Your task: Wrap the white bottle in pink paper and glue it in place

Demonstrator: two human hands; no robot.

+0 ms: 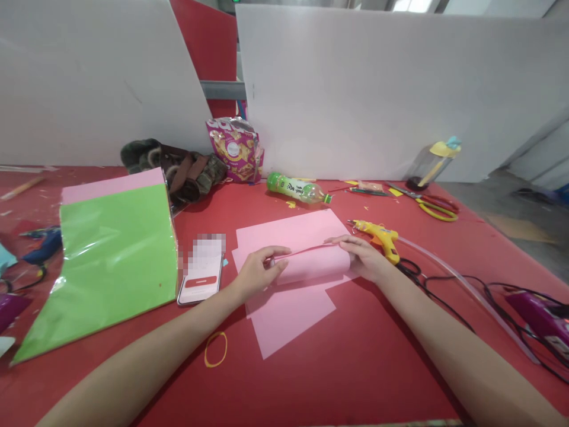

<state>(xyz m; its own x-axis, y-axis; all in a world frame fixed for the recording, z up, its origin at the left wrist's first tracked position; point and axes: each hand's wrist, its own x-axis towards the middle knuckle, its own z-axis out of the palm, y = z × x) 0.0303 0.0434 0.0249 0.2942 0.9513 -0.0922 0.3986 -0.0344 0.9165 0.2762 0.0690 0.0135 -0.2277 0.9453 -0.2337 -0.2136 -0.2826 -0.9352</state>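
A pink sheet of paper (pixel 313 265), curled into a loose roll, lies between my two hands over more pink sheets (pixel 293 320) spread on the red table. My left hand (pixel 262 267) grips the roll's left end, thumb in front and fingers along the top edge. At the right end, my right hand (pixel 362 255) holds the paper with its fingers on the upper edge; its thumb is partly hidden. Just right of that hand rests a yellow hot glue gun (pixel 377 234) with a clear glue stick (pixel 462 279) trailing from it. A phone (pixel 202 270) lies left of my left hand.
Green and pink paper in a clear sleeve (pixel 120 261) covers the left side. A green-capped bottle (pixel 297 188), snack bag (pixel 235 148), camouflage cloth item (pixel 178 169), scissors (pixel 435 207) and tumbler (pixel 435 163) line the back. Black cables (pixel 444 296) cross the right; a yellow ring (pixel 216 350) lies in front.
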